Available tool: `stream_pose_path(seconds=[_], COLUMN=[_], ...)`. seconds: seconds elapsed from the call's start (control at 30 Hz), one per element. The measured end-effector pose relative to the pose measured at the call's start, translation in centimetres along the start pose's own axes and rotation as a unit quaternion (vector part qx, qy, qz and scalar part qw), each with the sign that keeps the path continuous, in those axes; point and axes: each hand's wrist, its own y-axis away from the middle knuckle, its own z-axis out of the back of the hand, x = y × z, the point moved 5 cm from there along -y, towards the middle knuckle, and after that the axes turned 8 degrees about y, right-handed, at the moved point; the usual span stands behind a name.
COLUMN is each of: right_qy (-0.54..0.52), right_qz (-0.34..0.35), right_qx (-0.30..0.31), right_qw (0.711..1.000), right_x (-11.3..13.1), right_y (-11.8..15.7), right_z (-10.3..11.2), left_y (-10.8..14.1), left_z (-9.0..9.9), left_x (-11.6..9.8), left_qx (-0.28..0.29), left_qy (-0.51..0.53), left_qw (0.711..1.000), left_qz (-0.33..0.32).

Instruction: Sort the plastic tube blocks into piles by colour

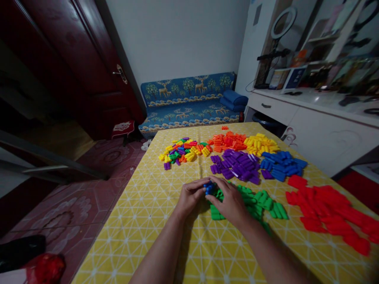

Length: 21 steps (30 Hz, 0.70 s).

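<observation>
Over the middle of the table, my left hand and my right hand meet at the fingertips around a small blue plastic building piece. The fingers of both are closed on it and cover part of it, so I cannot tell whether it is one piece or two. A pile of green pieces lies under and beside my right hand, partly hidden by it. Just beyond my hands is a purple pile. Blue pieces lie to the right of the purple ones.
Red pieces spread along the table's right side. Orange and yellow piles lie at the back, with a mixed-colour pile at back left. A yellow patterned cloth covers the table. Beyond stands a blue sofa.
</observation>
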Motion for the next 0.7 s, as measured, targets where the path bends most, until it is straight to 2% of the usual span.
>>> stream_pose_path(seconds=[0.13,0.23,0.3,0.37,0.43,0.53,0.63,0.7], right_qy=[0.026,0.063,0.100,0.151,0.209,0.289,0.332,0.331], right_qz=[0.035,0.039,0.005,-0.071,-0.148,-0.164,-0.190,-0.235], right_qx=[-0.033,-0.053,-0.083,-0.124,-0.142,-0.124,-0.079,-0.016], right_qw=[0.998,0.996,0.991,0.978,0.956,0.935,0.921,0.914], right_x=[0.8,-0.9,-4.2,-8.8,-13.3,-17.2,-17.9,-17.7], right_y=[0.1,-0.6,-1.5,-2.3,-2.8,-2.7,-1.5,-0.5], right_z=[1.0,3.1,5.4,8.2,10.8,13.0,13.1,12.1], left_y=[0.1,0.1,0.1,0.0,-0.1,-0.2,-0.2,-0.2], left_z=[-0.3,-0.4,-0.1,0.2,0.3,0.0,-0.3,-0.3], left_x=[0.0,-0.5,-0.7,-0.6,-0.2,0.2,0.2,0.0], left_qx=[0.019,0.013,-0.006,-0.023,-0.014,0.039,0.074,0.076], left_qy=[0.003,-0.025,-0.043,-0.055,-0.078,-0.135,-0.169,-0.175], left_qw=[1.000,1.000,0.999,0.998,0.996,0.989,0.981,0.980], left_qz=[0.002,-0.009,-0.019,-0.026,-0.035,-0.051,-0.053,-0.053])
